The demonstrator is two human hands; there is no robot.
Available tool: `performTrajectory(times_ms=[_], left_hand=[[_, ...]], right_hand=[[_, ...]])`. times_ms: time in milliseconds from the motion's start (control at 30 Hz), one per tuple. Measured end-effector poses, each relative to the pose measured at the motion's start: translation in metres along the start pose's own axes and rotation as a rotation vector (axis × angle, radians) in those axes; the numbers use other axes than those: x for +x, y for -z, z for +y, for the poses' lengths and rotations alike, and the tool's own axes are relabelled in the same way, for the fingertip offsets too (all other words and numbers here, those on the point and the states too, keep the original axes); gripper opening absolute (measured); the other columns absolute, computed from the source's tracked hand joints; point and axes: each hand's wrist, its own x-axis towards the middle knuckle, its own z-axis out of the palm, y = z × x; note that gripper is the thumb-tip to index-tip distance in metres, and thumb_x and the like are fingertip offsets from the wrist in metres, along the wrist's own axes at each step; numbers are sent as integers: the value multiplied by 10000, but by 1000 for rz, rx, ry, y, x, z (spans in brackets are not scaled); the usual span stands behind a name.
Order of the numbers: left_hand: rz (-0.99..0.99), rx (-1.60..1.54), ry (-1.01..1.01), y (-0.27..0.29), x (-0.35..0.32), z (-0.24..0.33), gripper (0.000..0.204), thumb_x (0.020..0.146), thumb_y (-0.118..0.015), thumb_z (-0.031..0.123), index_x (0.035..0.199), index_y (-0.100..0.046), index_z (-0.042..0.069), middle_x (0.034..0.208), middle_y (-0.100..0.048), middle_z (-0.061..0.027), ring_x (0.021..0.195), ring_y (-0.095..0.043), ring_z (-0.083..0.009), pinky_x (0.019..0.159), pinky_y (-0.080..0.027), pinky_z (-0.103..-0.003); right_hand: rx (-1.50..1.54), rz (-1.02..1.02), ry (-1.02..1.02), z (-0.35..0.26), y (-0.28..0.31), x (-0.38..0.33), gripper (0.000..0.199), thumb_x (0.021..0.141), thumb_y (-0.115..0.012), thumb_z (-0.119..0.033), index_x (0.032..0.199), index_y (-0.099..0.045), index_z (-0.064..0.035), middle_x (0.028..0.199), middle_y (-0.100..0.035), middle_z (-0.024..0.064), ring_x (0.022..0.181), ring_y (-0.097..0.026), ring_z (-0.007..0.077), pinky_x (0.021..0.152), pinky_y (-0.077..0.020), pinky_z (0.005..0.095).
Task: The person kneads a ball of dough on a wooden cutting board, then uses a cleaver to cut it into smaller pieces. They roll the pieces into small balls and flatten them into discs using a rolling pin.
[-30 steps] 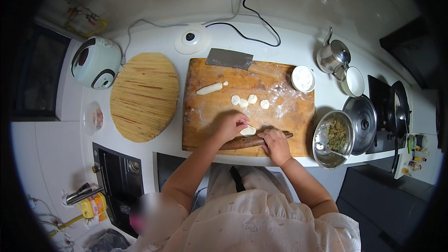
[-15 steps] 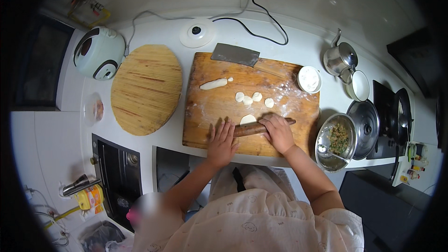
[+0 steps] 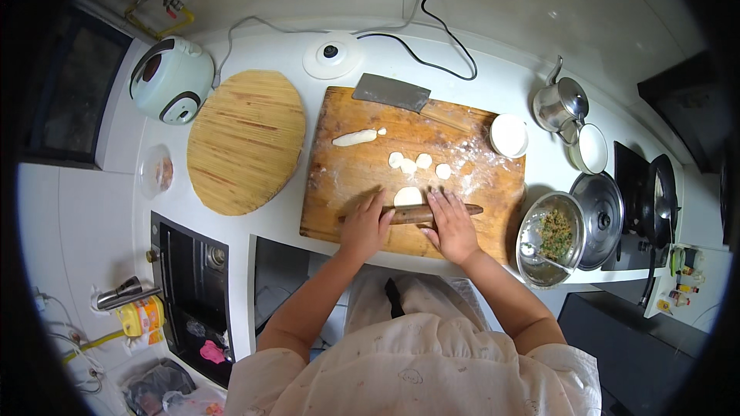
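Observation:
A brown wooden rolling pin (image 3: pixel 412 215) lies across the near part of a floured wooden board (image 3: pixel 331 185). My left hand (image 3: pixel 365 227) rests over its left part, and my right hand (image 3: pixel 455 227) lies over it right of the middle. Both have long fingers on the far side and thumbs nearer me, in a loose hold. A flat round dough wrapper (image 3: pixel 407 197) shows just beyond the pin, between the hands. Several small dough pieces (image 3: pixel 423 161) sit farther back, with a dough strip (image 3: pixel 356 138) at the left.
A cleaver (image 3: pixel 391 92) and a white bowl (image 3: pixel 509 135) sit on the board's far side. Right of it stands a steel bowl of filling (image 3: pixel 555 235), beside a pot lid (image 3: pixel 597 219). A round woven mat (image 3: pixel 247 142) lies left, near a rice cooker (image 3: pixel 172 81).
The rolling pin has turned closer to level and its right end has come slightly nearer. My right hand has slid left with its fingers straighter; my left hand lies farther over the pin.

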Motion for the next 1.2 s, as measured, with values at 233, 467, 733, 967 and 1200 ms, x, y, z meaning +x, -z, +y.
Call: performTrajectory(times_ms=[233, 467, 733, 967, 1200], left_hand=[[114, 8, -11, -18, 45, 17, 222, 776, -756, 208, 893, -654, 50, 996, -653, -107, 928, -605, -301, 810, -483, -391], [71, -380, 57, -30, 37, -1, 188, 757, -776, 146, 846, -652, 36, 752, -651, -99, 689, -628, -262, 659, -508, -349], [1, -112, -20, -17, 37, 22, 142, 821, -724, 143, 883, -663, 31, 824, -685, -103, 738, -662, -216, 691, -522, -314], [-11, -247, 75, -16, 31, 9, 176, 809, -738, 172, 885, -666, 30, 809, -689, -93, 734, -661, -203, 679, -519, -309], [-56, -156, 34, -26, 34, 20, 186, 783, -752, 172, 920, -683, 66, 869, -690, -81, 765, -660, -218, 675, -514, -318]], right_hand=[[103, 188, 46, -5, -7, -22, 474, 729, -689, -57, 1191, -585, -77, 1086, -578, 106, 1057, -528, 315, 999, -397, 444], [106, 200, 33, -3, 3, -40, 347, 793, -602, -80, 1140, -621, -82, 1028, -594, 93, 1014, -547, 289, 990, -413, 423], [123, 197, 5, 2, 6, -51, 391, 743, -633, -58, 1133, -622, -82, 1048, -585, 88, 1006, -536, 298, 913, -434, 411], [126, 216, -16, 3, 14, -53, 449, 696, -682, -44, 1139, -618, -81, 1050, -584, 87, 1010, -534, 300, 917, -430, 410], [160, 197, -5, 6, 14, -57, 452, 695, -678, -32, 1141, -614, -76, 1040, -584, 92, 1009, -533, 310, 923, -427, 417]])
